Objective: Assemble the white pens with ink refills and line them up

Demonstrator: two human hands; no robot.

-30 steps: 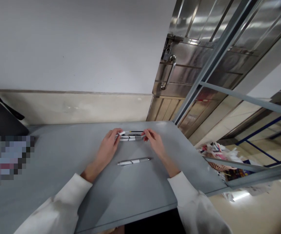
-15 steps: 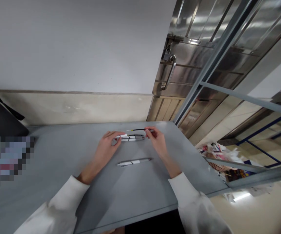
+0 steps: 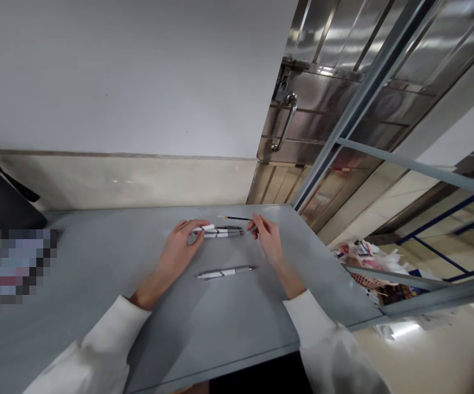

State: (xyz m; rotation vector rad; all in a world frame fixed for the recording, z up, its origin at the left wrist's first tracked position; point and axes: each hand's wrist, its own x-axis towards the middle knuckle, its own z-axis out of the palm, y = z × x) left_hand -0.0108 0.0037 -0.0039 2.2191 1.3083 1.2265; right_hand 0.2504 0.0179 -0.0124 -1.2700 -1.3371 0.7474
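Observation:
Between the thumb and fingers of my left hand (image 3: 183, 241) is a white pen barrel (image 3: 208, 227), its near part covered by the fingers. My right hand (image 3: 266, 232) pinches a thin dark pen refill (image 3: 237, 218) by its right end; a yellow bit and a clear tip point left. Just below the barrel, several white and grey pens (image 3: 224, 233) lie side by side on the grey table (image 3: 220, 323). Closer to me, one white and grey pen (image 3: 225, 273) lies alone between my forearms.
A black bag (image 3: 7, 194) sits at the table's far left, with a blurred-out item (image 3: 15, 268) in front of it. The wall (image 3: 150, 183) runs along the back edge. A grey metal frame post (image 3: 323, 164) rises at the back right corner, and a bin-like pile of wrappers (image 3: 379, 268) is beyond.
The refill in my right hand has moved slightly to the right, away from the barrel. My left hand and the pens on the table stay about where they were.

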